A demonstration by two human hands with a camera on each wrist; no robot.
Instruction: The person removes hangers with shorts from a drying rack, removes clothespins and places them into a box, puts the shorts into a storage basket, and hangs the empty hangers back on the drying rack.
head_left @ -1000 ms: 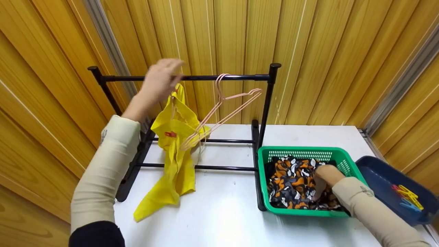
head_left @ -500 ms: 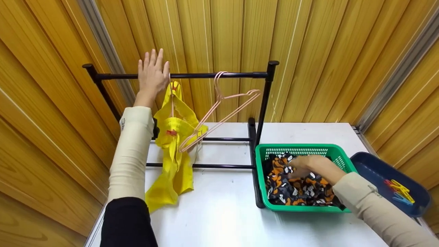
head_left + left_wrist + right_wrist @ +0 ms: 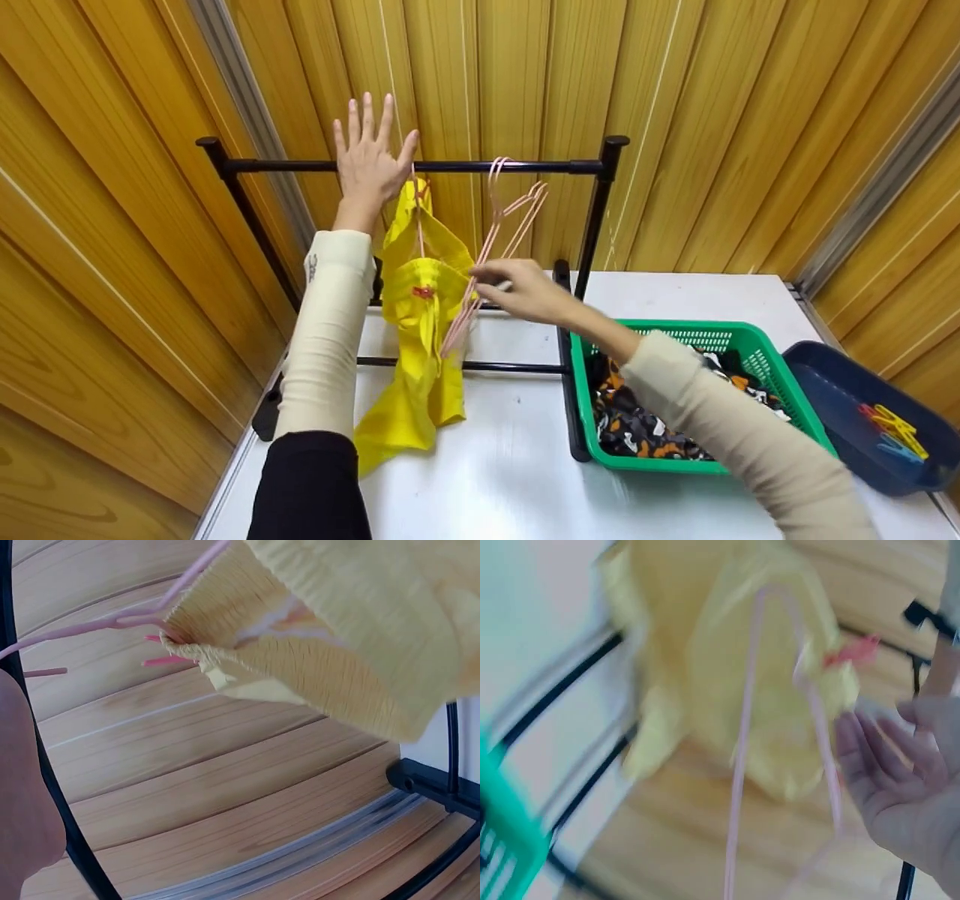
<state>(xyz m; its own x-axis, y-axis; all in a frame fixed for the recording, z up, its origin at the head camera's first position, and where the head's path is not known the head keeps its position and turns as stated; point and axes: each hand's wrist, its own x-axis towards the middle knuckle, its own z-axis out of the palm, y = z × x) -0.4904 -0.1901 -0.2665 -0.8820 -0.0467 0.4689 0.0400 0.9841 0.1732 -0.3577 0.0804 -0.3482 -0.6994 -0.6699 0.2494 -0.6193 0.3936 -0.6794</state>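
My left hand [image 3: 369, 171] lies over the top bar of a black rack [image 3: 457, 166], fingers straight and spread. Just right of it, a yellow garment [image 3: 420, 322] hangs from a pink hanger, with a red clothespin [image 3: 422, 292] on its gathered waistband. More pink hangers [image 3: 496, 215] hang from the bar towards the right. My right hand [image 3: 529, 291] is beside their lower part, fingers loosely bent. In the right wrist view, the fingers [image 3: 862, 757] come up beside a hanger's wire [image 3: 741, 750] without closing round it; whether they touch it, I cannot tell.
A green basket [image 3: 660, 465] holding a black, orange and white patterned garment [image 3: 637, 427] stands on the white table right of the rack. Beyond it sits a dark blue tray [image 3: 821, 379] with several clothespins [image 3: 904, 429]. Wood-patterned walls surround the table.
My right hand has left the patterned garment in the basket and moved left to the hangers, which have turned. My left hand has spread flat over the bar.
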